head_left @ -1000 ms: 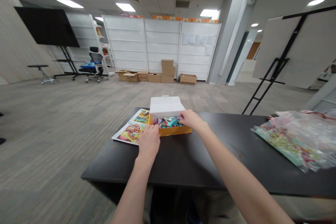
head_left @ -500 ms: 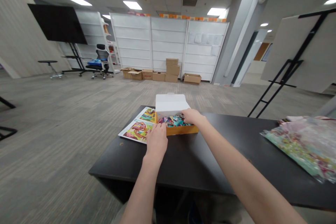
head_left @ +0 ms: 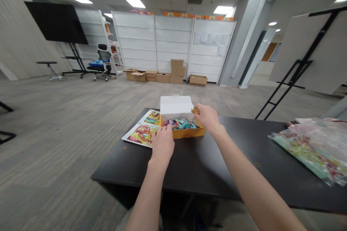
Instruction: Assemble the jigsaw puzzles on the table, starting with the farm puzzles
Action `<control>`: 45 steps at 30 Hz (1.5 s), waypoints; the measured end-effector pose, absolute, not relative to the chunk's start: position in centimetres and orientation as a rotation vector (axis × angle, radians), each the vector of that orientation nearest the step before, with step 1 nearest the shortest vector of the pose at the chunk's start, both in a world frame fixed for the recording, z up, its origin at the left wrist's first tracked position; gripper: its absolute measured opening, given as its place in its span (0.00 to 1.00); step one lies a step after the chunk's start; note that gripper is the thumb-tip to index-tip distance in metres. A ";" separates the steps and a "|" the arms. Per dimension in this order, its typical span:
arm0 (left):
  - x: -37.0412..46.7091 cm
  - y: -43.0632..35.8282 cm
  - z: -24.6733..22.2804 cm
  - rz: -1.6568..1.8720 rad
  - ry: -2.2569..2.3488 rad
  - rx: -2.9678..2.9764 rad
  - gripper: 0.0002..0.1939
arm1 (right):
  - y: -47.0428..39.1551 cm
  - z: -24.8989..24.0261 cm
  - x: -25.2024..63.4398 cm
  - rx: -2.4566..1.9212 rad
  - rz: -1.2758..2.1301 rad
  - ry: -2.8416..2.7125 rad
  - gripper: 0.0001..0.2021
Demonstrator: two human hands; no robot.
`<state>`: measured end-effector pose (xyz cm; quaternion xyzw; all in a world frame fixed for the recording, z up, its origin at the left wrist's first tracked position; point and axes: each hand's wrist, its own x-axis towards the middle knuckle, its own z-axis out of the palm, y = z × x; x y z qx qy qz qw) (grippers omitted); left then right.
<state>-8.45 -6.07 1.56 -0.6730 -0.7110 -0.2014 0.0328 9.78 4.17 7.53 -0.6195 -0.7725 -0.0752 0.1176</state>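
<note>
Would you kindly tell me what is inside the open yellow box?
Colourful puzzle pieces lie heaped inside the yellow box. They hide its bottom, and its front wall hides any lower pieces.

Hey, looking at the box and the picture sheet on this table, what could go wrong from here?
The small brown piece looks held only by the fingertips of the right hand, so it might slip and perhaps land outside the box. The picture sheet lies right along the left edge of the table, so a nudge from the nearby left hand could push it off. The raised lid might flop down over the open box.
</note>
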 end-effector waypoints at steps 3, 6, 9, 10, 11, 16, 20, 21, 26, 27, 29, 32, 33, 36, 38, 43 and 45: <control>-8.3 -6.1 1.4 -0.647 -2.140 -2.068 0.13 | 2.1 7.5 13.3 -1.813 -0.188 -1.961 0.17; -8.1 -6.2 1.3 -0.695 -2.119 -2.056 0.11 | 0.6 5.9 16.9 -1.945 -0.117 -1.828 0.17; -7.8 -6.0 1.4 -0.776 -2.064 -2.042 0.12 | -0.1 3.8 19.7 -2.042 -0.074 -1.854 0.17; -7.7 -5.9 1.4 -0.801 -2.038 -2.046 0.12 | -0.3 3.2 20.4 -2.057 -0.073 -1.875 0.17; -7.6 -5.7 1.4 -0.816 -2.017 -2.056 0.12 | -0.5 2.7 21.0 -2.064 -0.077 -1.898 0.17; -6.6 -5.0 0.8 -0.762 -1.963 -2.126 0.13 | -1.4 1.5 23.4 -2.101 -0.111 -1.935 0.19; -5.9 -4.7 0.2 -0.718 -1.952 -2.093 0.16 | -1.9 0.9 24.8 -2.091 -0.085 -1.960 0.19; -5.9 -4.7 0.2 -0.727 -1.953 -2.080 0.15 | -2.0 0.7 25.1 -2.077 -0.076 -1.987 0.19; -6.5 -4.1 0.6 -0.860 -1.965 -2.064 0.10 | -1.8 -0.5 26.4 -2.025 -0.015 -2.074 0.16; -6.8 -4.0 0.6 -0.884 -1.970 -2.068 0.10 | -1.8 -0.7 26.5 -2.011 0.016 -2.091 0.15; -7.4 -3.9 0.6 -0.932 -1.965 -2.094 0.10 | -1.7 -1.0 26.8 -1.975 0.081 -2.131 0.15; -8.4 -3.9 0.4 -0.975 -1.951 -2.141 0.10 | -1.7 -1.1 27.0 -1.927 0.138 -2.155 0.16; -8.8 -3.8 0.3 -0.984 -1.948 -2.151 0.10 | -1.8 -1.1 27.0 -1.912 0.147 -2.150 0.16; -10.3 -3.1 0.3 -1.034 -1.923 -2.156 0.11 | -2.0 -0.9 27.0 -1.848 0.178 -2.133 0.15; -11.4 -2.0 0.7 -1.054 -1.917 -2.130 0.12 | -2.1 -0.7 27.0 -1.812 0.199 -2.120 0.14; -13.1 2.3 2.8 -0.384 -2.118 -2.196 0.17 | -2.0 -0.6 27.0 -1.790 0.213 -2.062 0.12; -13.0 3.9 3.6 -0.225 -2.141 -2.279 0.17 | -1.8 -0.7 27.0 -1.764 0.210 -2.037 0.12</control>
